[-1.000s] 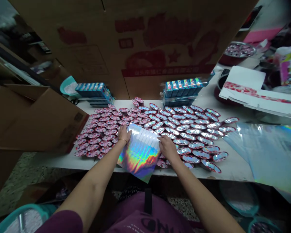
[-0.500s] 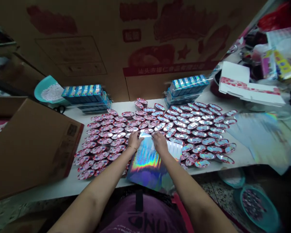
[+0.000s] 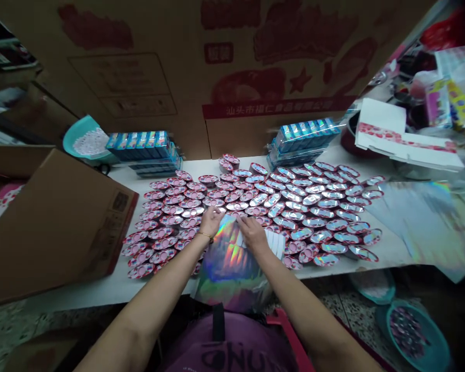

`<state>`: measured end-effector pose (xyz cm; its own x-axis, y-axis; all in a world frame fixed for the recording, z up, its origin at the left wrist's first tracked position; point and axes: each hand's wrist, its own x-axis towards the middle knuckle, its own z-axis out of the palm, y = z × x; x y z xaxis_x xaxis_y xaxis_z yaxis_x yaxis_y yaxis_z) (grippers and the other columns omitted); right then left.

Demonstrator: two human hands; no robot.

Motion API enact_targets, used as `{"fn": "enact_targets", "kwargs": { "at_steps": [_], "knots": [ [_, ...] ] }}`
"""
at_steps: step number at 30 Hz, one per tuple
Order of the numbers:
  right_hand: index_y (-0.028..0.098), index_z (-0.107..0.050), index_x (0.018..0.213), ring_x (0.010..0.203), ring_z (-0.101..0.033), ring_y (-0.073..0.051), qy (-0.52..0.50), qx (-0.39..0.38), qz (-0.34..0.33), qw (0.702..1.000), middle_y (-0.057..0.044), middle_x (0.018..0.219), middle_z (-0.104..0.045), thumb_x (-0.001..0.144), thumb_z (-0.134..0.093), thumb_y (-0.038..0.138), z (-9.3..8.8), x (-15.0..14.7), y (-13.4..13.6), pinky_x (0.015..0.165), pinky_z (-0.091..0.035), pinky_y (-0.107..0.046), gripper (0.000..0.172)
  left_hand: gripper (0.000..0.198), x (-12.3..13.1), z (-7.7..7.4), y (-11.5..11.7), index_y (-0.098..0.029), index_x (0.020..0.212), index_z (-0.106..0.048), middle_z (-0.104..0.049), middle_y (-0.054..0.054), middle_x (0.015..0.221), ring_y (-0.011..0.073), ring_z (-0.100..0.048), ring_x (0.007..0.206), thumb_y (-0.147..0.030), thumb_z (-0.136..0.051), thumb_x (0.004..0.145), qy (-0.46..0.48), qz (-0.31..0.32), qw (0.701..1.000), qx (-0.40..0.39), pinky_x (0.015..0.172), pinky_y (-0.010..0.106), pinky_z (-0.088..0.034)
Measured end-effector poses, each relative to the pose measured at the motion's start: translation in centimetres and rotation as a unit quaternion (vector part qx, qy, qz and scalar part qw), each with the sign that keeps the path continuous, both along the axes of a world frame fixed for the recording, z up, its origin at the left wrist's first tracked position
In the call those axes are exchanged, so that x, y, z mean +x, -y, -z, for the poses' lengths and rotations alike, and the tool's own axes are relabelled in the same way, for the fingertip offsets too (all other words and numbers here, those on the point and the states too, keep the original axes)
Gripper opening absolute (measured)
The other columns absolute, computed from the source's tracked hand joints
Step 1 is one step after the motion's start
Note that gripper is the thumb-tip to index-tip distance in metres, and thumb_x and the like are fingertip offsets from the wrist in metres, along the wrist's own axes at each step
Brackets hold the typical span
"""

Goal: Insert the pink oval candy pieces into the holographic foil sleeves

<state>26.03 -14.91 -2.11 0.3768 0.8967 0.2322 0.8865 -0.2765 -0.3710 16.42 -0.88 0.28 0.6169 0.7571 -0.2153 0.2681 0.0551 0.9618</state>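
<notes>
A holographic foil bag (image 3: 228,263) is pinched at the far edge by the left grip (image 3: 211,221) and right grip (image 3: 253,235); its long axis runs bodyward past the bench (image 3: 395,256).

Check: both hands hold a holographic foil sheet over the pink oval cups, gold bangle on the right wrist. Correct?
Not quite: the head view shows the gold bangle on the left wrist, not the right. The rest stands: the left hand and right hand hold the holographic foil sheet over the pink oval cups.

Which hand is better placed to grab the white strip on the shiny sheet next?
Probably the right hand: it rests beside the white strip on the rainbow holographic foil sheet; the left hand sits farther off.
</notes>
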Motion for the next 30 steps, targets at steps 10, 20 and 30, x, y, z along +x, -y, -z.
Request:
{"fn": "enact_targets", "kwargs": {
  "at_steps": [10,20,30],
  "knots": [
    [0.019,-0.061,0.094,0.094,-0.053,-0.017,-0.086,0.092,0.050,0.991,-0.008,0.097,-0.062,0.088,-0.034,0.026,-1.7,-3.5,0.3,0.084,-0.041,-0.031,0.028,0.018,-2.1,-2.0,-1.1,-0.019,0.065,-0.043,-0.032,-0.011,0.041,0.0049,-0.029,0.037,-0.027,-0.059,0.063,-0.050,-0.007,0.996,0.068,0.041,0.017,-0.020],
    [0.018,-0.055,0.111,0.093,-0.050,-0.020,0.028,0.073,0.044,0.996,-0.009,0.107,-0.058,0.086,-0.040,0.022,-1.7,-2.4,1.2,0.081,-0.041,-0.033,0.030,0.025,-1.0,-1.5,0.6,-0.018,0.069,-0.041,-0.036,-0.011,0.043,0.0040,-0.031,0.038,-0.033,-0.060,0.062,0.026,0.010,0.999,0.024,0.042,0.016,-0.023],
    [0.019,-0.064,0.078,0.080,-0.056,-0.015,-0.318,0.189,0.067,0.927,-0.004,0.082,-0.063,0.078,-0.050,0.023,-6.1,-3.4,3.8,0.074,-0.043,-0.028,0.014,0.007,-1.6,-1.7,-4.1,-0.019,0.073,-0.050,-0.051,-0.003,0.057,0.0121,-0.049,0.056,-0.025,-0.051,0.070,-0.182,0.021,0.937,0.297,0.058,0.023,-0.036]
  ]
}}
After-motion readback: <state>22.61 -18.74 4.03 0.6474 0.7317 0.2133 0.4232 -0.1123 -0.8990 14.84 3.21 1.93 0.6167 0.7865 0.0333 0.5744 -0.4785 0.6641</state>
